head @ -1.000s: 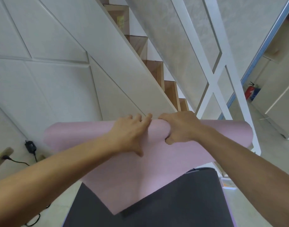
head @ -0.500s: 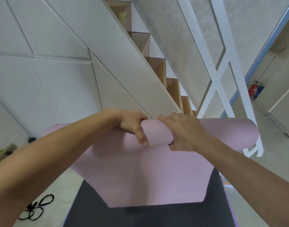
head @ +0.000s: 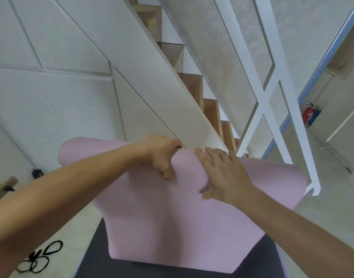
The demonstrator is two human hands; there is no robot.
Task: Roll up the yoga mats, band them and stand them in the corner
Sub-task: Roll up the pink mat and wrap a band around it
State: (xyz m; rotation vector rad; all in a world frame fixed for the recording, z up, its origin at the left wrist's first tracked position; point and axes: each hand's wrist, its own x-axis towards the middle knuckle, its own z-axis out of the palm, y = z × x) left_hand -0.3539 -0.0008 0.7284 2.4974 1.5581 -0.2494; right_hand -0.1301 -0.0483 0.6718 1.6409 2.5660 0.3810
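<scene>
A pink yoga mat (head: 172, 227) is partly rolled, its roll running across the middle of the view and its loose end hanging toward me. My left hand (head: 160, 155) grips the roll near its centre, fingers curled over the top and thumb underneath. My right hand (head: 222, 175) lies flat on the roll beside it, fingers straight and spread. A dark grey mat (head: 96, 259) lies on the floor under the pink one. Black elastic bands (head: 39, 255) lie on the floor at lower left.
A white stair side panel (head: 132, 63) and wooden steps (head: 210, 109) rise just beyond the roll. A white cross-braced railing (head: 272, 91) stands at right. A red fire extinguisher (head: 308, 115) stands at far right. A black plug (head: 37, 173) sits low on the left wall.
My right hand has let go of its curled grip and now lies flat on the roll. The roll has turned on and the loose pink end hangs shorter. The view has tilted down slightly.
</scene>
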